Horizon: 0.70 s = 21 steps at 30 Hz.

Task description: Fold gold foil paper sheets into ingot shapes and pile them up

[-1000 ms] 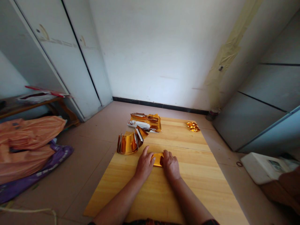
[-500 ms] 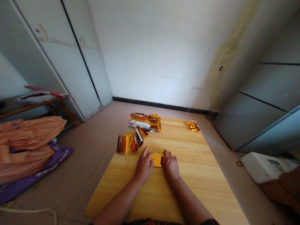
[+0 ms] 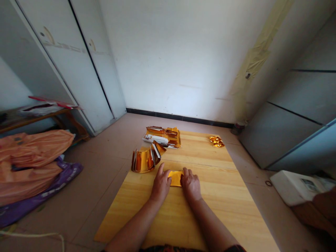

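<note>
A small rectangle of gold foil paper (image 3: 175,179) lies on the wooden tabletop (image 3: 220,189) between my two hands. My left hand (image 3: 160,182) grips its left edge, thumb on the paper and index finger pointing forward. My right hand (image 3: 191,182) has its fingers closed on the right edge. Beyond my left hand stands a curved stack of gold foil sheets (image 3: 144,160). Behind it sits a second bundle of gold foil sheets (image 3: 173,136) with a white wrapped piece (image 3: 155,139). Several folded gold foil pieces (image 3: 216,141) rest at the far right corner.
A white foam box (image 3: 291,187) stands on the floor to the right, near a grey cabinet (image 3: 286,115). Orange cloth (image 3: 31,150) and a purple bag (image 3: 52,185) lie at left. The white wall (image 3: 173,63) rises behind the table.
Almost nothing differs. The foil rectangle and the fingers of my left hand have shifted very slightly; both hands stay at its edges.
</note>
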Each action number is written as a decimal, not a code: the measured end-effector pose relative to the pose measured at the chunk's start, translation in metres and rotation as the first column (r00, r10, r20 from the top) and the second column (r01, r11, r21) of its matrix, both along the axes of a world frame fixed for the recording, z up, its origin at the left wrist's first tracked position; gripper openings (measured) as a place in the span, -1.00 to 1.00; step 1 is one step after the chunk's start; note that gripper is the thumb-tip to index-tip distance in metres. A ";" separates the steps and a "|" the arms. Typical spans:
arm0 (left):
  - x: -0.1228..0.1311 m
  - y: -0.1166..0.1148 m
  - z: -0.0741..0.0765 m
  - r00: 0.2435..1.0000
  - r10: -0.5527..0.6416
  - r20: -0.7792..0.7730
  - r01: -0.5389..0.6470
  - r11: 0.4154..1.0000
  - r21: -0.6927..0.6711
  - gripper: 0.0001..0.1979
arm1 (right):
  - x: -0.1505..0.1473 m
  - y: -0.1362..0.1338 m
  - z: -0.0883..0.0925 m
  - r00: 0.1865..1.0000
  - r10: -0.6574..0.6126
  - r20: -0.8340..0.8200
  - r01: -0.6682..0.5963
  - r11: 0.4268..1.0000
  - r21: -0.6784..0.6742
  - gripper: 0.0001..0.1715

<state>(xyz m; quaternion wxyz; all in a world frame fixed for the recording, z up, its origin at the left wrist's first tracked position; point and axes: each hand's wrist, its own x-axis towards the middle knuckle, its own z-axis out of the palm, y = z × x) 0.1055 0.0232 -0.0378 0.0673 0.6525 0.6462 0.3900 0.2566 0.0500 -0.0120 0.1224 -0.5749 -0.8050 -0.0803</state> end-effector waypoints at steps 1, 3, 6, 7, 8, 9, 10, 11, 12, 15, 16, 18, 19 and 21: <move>0.000 0.001 0.000 1.000 0.011 0.007 -0.011 1.000 -0.003 -0.68 | 0.000 0.000 0.000 1.000 0.006 -0.001 -0.006 1.000 0.007 -0.81; 0.000 0.003 -0.001 0.999 0.037 0.019 -0.037 0.999 -0.006 -0.64 | 0.000 -0.001 0.001 1.000 0.017 -0.004 -0.017 1.000 0.018 -0.82; 0.000 0.005 0.000 0.998 0.064 0.029 -0.064 0.998 -0.011 -0.57 | 0.000 -0.001 0.002 1.000 0.016 -0.004 -0.016 0.999 0.030 -0.84; 0.000 0.005 0.001 0.997 0.067 0.034 -0.067 0.998 -0.011 -0.56 | 0.000 -0.001 0.002 1.000 0.016 -0.005 -0.016 0.999 0.034 -0.85; 0.000 0.005 0.001 0.997 0.067 0.040 -0.067 0.998 -0.009 -0.58 | 0.000 -0.002 0.002 1.000 0.017 -0.008 -0.017 0.999 0.038 -0.85; 0.000 0.004 0.002 0.997 0.063 0.045 -0.063 0.998 -0.007 -0.60 | -0.001 -0.002 0.002 1.000 0.019 -0.012 -0.019 0.999 0.041 -0.86; 0.000 0.004 0.003 0.997 0.058 0.044 -0.058 0.998 -0.002 -0.64 | -0.001 -0.002 0.002 1.000 0.020 -0.018 -0.020 0.999 0.042 -0.86; 0.000 0.003 0.004 0.998 0.053 0.036 -0.053 0.999 0.003 -0.70 | -0.002 -0.002 0.002 1.000 0.018 -0.024 -0.017 0.999 0.042 -0.87; 0.000 0.002 0.005 0.999 0.047 0.022 -0.047 0.999 0.008 -0.76 | -0.002 -0.002 0.002 0.999 0.014 -0.030 -0.012 0.999 0.042 -0.88; 0.000 -0.002 0.009 1.000 0.014 -0.027 -0.014 1.000 0.007 -0.86 | -0.004 -0.002 0.002 0.999 0.003 -0.047 0.000 0.999 0.051 -0.91; 0.000 -0.003 0.011 0.999 -0.006 -0.045 0.006 1.000 -0.002 -0.84 | -0.004 -0.002 0.002 0.999 0.001 -0.048 0.002 0.998 0.055 -0.92; 0.001 -0.006 0.016 0.994 -0.052 -0.094 0.050 0.999 -0.021 -0.80 | -0.005 -0.002 0.002 0.999 -0.003 -0.046 0.006 0.998 0.057 -0.94; 0.001 -0.007 0.018 0.990 -0.075 -0.123 0.072 0.997 -0.026 -0.79 | -0.005 -0.003 0.003 0.999 -0.003 -0.044 0.006 0.999 0.054 -0.95; 0.002 -0.009 0.023 0.977 -0.111 -0.181 0.107 0.994 -0.031 -0.82 | -0.005 -0.003 0.003 0.999 0.007 -0.040 -0.005 0.999 0.051 -0.95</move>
